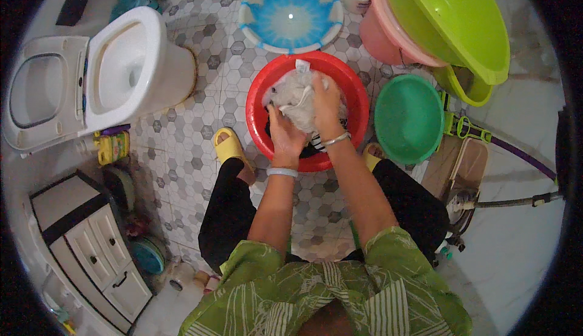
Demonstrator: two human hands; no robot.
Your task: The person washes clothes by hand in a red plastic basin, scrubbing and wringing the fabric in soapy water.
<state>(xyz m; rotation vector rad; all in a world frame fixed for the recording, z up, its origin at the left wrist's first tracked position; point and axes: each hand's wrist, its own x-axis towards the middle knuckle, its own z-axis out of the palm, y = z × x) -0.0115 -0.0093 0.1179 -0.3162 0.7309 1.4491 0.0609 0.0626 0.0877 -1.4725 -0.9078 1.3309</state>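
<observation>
A red plastic basin [258, 142] stands on the floor between my feet. Bunched in it is a wet-looking white garment [297, 101] with a pale label at its far edge. Darker cloth, partly black and white striped [317, 143], shows beneath it at the near side. My left hand [288, 131] holds the near left part of the white garment, thumb upward, its fingers mostly hidden by cloth. On the right side, my right hand [327, 106] grips the same garment from above, with its fingertips partly hidden.
Beyond the red basin sits a blue-and-white basin [291, 14]. A green basin [409, 119], a pink bucket [380, 35] and a large lime-green tub [478, 30] are at the right. A toilet [157, 58] and a white cabinet [93, 249] line the left. Hexagon-patterned tiles [191, 122] cover the floor.
</observation>
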